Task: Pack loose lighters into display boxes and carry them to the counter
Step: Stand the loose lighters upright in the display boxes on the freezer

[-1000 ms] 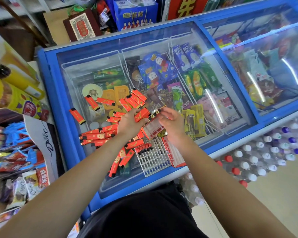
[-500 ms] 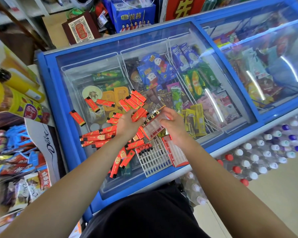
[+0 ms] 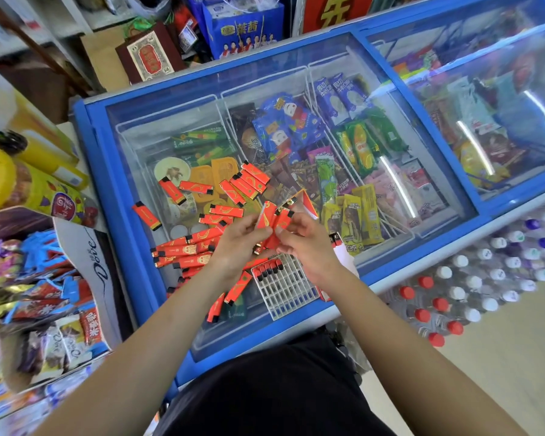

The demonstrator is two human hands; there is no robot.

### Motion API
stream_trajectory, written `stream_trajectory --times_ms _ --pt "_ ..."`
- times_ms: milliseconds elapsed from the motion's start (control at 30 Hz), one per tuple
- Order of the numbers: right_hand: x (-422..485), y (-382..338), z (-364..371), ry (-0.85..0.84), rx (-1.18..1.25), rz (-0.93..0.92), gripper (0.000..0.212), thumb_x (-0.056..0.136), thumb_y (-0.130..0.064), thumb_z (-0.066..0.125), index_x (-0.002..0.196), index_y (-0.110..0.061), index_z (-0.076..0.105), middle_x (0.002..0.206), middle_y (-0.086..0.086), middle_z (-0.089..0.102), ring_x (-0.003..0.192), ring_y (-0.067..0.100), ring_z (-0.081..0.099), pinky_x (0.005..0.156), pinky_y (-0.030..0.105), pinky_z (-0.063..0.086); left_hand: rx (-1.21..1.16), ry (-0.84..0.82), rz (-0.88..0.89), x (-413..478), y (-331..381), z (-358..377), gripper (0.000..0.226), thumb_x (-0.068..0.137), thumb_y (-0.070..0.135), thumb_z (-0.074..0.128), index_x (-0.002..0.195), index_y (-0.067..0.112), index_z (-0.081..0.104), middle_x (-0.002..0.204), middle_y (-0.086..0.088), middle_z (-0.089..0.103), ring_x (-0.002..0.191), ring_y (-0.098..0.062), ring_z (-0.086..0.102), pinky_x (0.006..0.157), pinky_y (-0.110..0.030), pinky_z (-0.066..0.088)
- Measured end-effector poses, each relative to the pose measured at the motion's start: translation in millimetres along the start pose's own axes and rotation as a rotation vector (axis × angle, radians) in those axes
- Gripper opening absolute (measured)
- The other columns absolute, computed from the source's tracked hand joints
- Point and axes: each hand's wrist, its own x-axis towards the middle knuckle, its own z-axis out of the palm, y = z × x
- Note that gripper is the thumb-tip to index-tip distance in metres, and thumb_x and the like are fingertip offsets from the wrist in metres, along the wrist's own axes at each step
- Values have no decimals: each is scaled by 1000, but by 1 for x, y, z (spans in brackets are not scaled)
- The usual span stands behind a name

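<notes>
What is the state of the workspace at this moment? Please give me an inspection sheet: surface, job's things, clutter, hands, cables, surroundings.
Surface: freezer glass lid, ice creams beneath.
Job's things: loose lighters scattered on the glass; grid tray with a few lighters in one corner.
Clutter: nothing seen.
Grippers: left hand and right hand both grip the held lighters above the tray.
Cables: nothing seen.
Surroundings: water bottles on the right, snack display on the left.
</notes>
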Motion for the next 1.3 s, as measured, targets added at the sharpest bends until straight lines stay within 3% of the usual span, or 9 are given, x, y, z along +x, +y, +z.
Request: stream_trajectory --times_ms 167,300,367,467,600,800,1000,1167,1300 --pt "0 0 -11 94 -195 -101 15 90 -12 73 78 -12 65 63 3 53 54 15 50 57 32 44 -4 59 6 -7 -8 0 32 95 6 66 126 15 65 107 -3 76 97 -19 75 75 -30 61" --pt "6 -13 -31 135 -171 -35 17 92 -7 70 109 -9 68 61 2 66 52 18 54 45 27 44 101 214 14 1 -14 -6 43 94 12 71 135 14 59 116 -6 70 94 -17 72 70 -27 61" --pt "17 -23 -42 158 -215 2 23 93 -8 69 116 -9 65 73 2 75 60 17 64 48 27 51 215 272 40 9 -16 -11 50 93 15 73 140 17 56 121 -5 68 93 -20 72 73 -32 63" --pt "38 -32 -53 158 -303 43 25 93 -10 70 117 -7 63 90 14 76 68 19 70 57 28 55 392 340 91 19 -11 -12 47 92 20 73 136 23 59 104 6 71 79 -25 73 76 -46 63" --pt "60 -44 -56 101 -354 77 26 90 -24 75 109 -8 66 85 16 75 68 22 69 56 30 56 531 381 101 30 -4 -7 54 87 29 77 138 26 59 114 8 67 79 -22 74 73 -44 63" --pt "81 -44 -55 97 -426 20 23 94 -24 71 111 -8 66 90 22 73 72 31 72 66 43 63 539 370 112 37 -7 -8 57 83 30 81 137 26 61 123 2 65 105 -23 70 91 -45 59" --pt "84 -25 -47 118 -410 93 39 99 -13 61 136 -13 51 99 18 71 82 34 75 73 44 63 576 351 158 39 -11 -9 55 88 26 78 140 21 60 135 -3 64 123 -15 60 101 -34 51" --pt "77 -19 -49 175 -369 102 43 99 -4 57 140 -13 50 105 18 70 80 28 75 71 36 63 549 358 162 37 -10 -10 53 87 26 78 138 21 61 132 -2 65 112 -12 63 96 -32 52" --pt "58 -19 -45 243 -511 -69 32 91 -9 63 121 -23 63 95 9 73 80 27 73 76 52 60 405 343 196 27 -4 -12 45 87 20 79 129 24 64 112 14 65 104 -3 61 94 -33 55"
